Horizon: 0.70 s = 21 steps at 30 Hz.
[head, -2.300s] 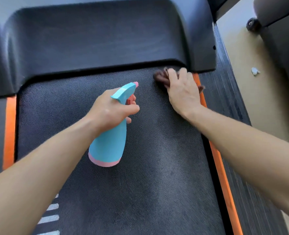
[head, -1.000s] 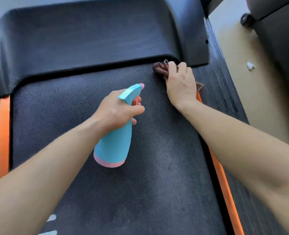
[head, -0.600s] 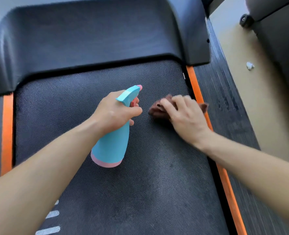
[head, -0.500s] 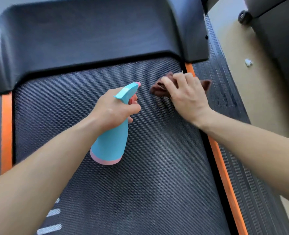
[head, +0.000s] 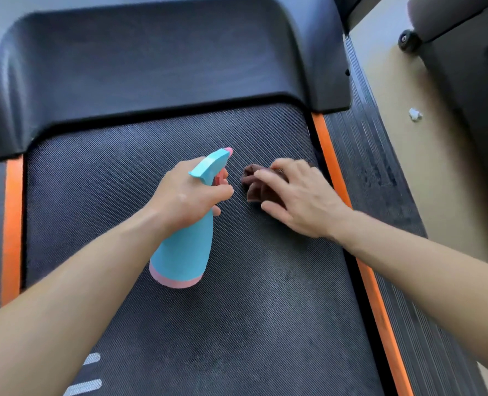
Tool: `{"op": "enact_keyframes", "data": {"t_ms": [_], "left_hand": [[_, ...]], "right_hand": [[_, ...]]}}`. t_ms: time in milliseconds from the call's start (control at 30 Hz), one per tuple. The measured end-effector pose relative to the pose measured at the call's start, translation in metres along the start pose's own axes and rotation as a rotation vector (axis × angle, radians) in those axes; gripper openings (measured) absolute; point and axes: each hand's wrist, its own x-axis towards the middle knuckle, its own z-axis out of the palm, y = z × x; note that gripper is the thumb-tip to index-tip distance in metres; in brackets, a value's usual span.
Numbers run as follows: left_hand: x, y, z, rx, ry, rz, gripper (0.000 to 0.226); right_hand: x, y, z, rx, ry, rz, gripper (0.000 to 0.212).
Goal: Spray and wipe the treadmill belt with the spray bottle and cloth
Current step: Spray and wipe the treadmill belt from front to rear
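Belt (head: 237,338) cleaning: your left grip (head: 185,195) curls round the neck of the bottle (head: 182,252), which tilts over mid-belt. Your right grip (head: 300,201), fingers extended, presses the bunched cloth (head: 254,184) onto the belt, between the bottle and the orange strip (head: 325,155).

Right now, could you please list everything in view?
treadmill belt: one, black, centre.
spray bottle: one, light blue with pink base, at mid-belt.
cloth: one, brown, bunched on belt, right of bottle.
motor cover: one, black, far end of belt.
orange strips: two, one along each belt edge.
side rail: one, black ribbed, right of belt.
white scrap: one, on tan floor, right.
wheel: one, black, top right.
left hand: one, grips the spray bottle's neck.
right hand: one, rests on the cloth.
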Motion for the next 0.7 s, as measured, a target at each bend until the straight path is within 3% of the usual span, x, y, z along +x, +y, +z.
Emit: {"op": "enact_keyframes", "data": {"t_ms": [167, 333, 567, 700], "left_hand": [[0.006, -0.001, -0.002, -0.017, 0.009, -0.012, 0.013], [0.014, 0.002, 0.001, -0.034, -0.011, -0.018, 0.030], [0.026, 0.012, 0.002, -0.028, 0.004, -0.035, 0.023], [0.027, 0.015, -0.005, -0.061, -0.004, -0.018, 0.034]], "right_hand": [[-0.009, -0.008, 0.019, -0.095, -0.001, -0.008, 0.053], [0.020, 0.004, 0.028, -0.152, 0.071, -0.042, 0.040], [0.127, 0.051, 0.023, -0.150, 0.085, 0.340, 0.043], [0.111, 0.044, 0.022, -0.115, 0.085, 0.387, 0.043]]}}
